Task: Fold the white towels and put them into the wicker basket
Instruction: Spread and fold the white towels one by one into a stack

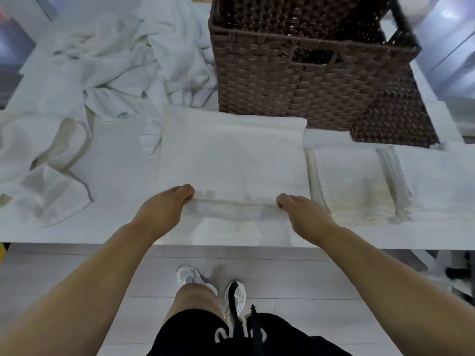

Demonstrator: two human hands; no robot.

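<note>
Folding is the step in hand. One towel (231, 155) lies flat on the table (123, 176), just in front of the basket (295, 80). Both hands grip its near edge, which is lifted a little from the table. The left hand (164, 204) has its fingers curled round the left end of this edge, and the right hand (300, 210) pinches the right end in the same way. The edge is stretched straight between them.

I judge that the next move is to carry this edge forward to the far edge, so the towel becomes half as deep. For this both hands must go together and keep the edge tight, otherwise the corners will not meet.

To the right, two folded towels (352, 181) lie side by side, touching the one in hand. They are not yet in the basket, so the task seems to be around the middle. To the left and behind, a pile of loose towels (123, 60) waits, and one more crumpled towel (43, 170) lies at the left end of the table. A corner of the pile hangs just beside the far left corner of the flat towel and could get caught under the fold. The basket stands close behind, so the far edge has little room.
</note>
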